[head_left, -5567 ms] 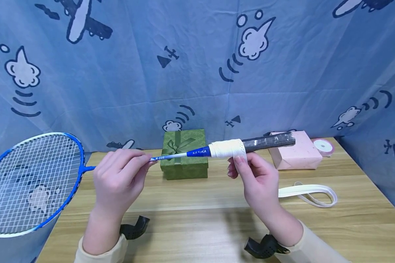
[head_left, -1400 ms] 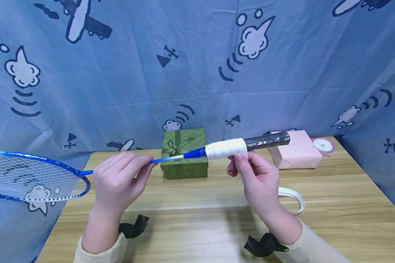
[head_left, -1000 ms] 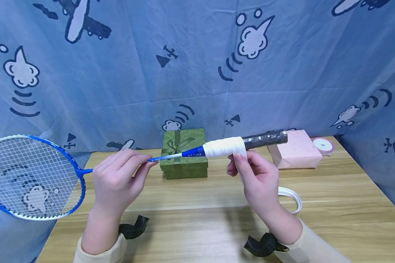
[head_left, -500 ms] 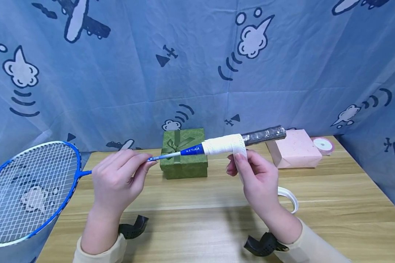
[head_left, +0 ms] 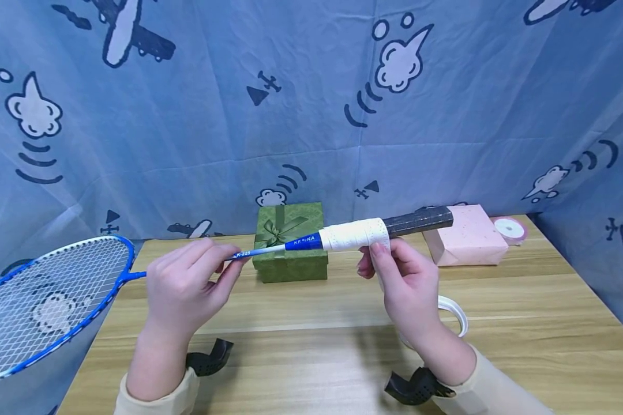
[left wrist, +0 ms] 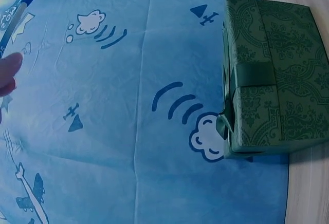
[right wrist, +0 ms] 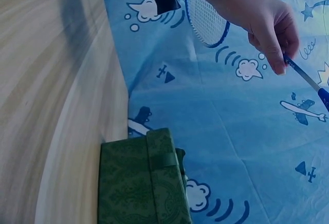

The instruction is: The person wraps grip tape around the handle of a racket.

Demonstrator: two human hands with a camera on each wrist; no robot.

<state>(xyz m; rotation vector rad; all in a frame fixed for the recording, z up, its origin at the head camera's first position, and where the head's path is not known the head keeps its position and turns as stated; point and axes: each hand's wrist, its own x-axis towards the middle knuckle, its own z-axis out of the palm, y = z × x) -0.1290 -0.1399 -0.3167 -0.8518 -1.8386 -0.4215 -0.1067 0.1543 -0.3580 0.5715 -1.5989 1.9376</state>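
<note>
My left hand (head_left: 189,282) pinches the thin shaft of a blue and white badminton racket (head_left: 259,251), held above the table. The strung head extends left, partly out of the head view. White perforated grip tape (head_left: 355,235) is wound around the front part of the handle; the black rear part (head_left: 420,220) shows bare. With thumb and fingers, my right hand (head_left: 410,282) pinches the tape at the edge of the wrap. A loose loop of tape (head_left: 459,314) lies behind that wrist. The right wrist view shows the left hand (right wrist: 272,31) with the shaft at its fingertips.
A green gift box with a bow (head_left: 291,265) stands behind the shaft at mid-table. Further right are a pink box (head_left: 472,239) and a white and pink ribbon roll (head_left: 510,230). A blue printed curtain (head_left: 311,115) hangs behind the wooden table (head_left: 301,369).
The racket has turned about its shaft, its head tilting differently in each frame. Its handle has shifted left, the white wrap covers more of the black part, and the loose tape loop has shrunk.
</note>
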